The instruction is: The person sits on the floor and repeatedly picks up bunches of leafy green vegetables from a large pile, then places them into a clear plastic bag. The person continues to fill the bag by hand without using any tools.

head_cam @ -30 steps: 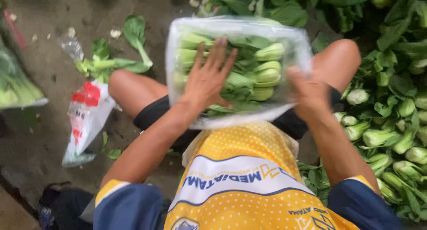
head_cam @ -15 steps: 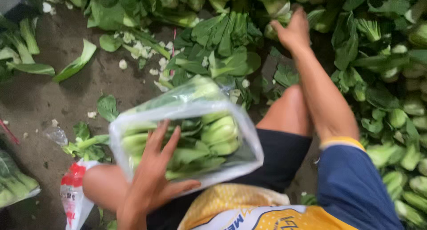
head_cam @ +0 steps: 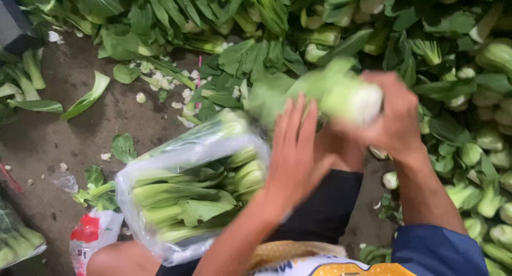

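Note:
A clear plastic bag (head_cam: 181,201) stuffed with green bok choy rests on my left thigh, its mouth to the upper right. My left hand (head_cam: 296,153) is raised just right of the bag's mouth, fingers spread, holding nothing. My right hand (head_cam: 389,118) grips a blurred head of bok choy (head_cam: 336,92) by its pale stem end, leaves pointing left, just above my left hand. My knees and dark shorts (head_cam: 325,212) lie below both hands.
A large heap of loose bok choy (head_cam: 458,68) fills the top and right side. Trimmed leaves and scraps (head_cam: 160,81) litter the wet concrete floor at left. A red-and-white bag (head_cam: 93,236) and another filled bag (head_cam: 18,241) lie at lower left.
My right hand pulled a head of bok choy from the pile and brought it toward the bag. My left hand came off the bag's side and moved to its mouth.

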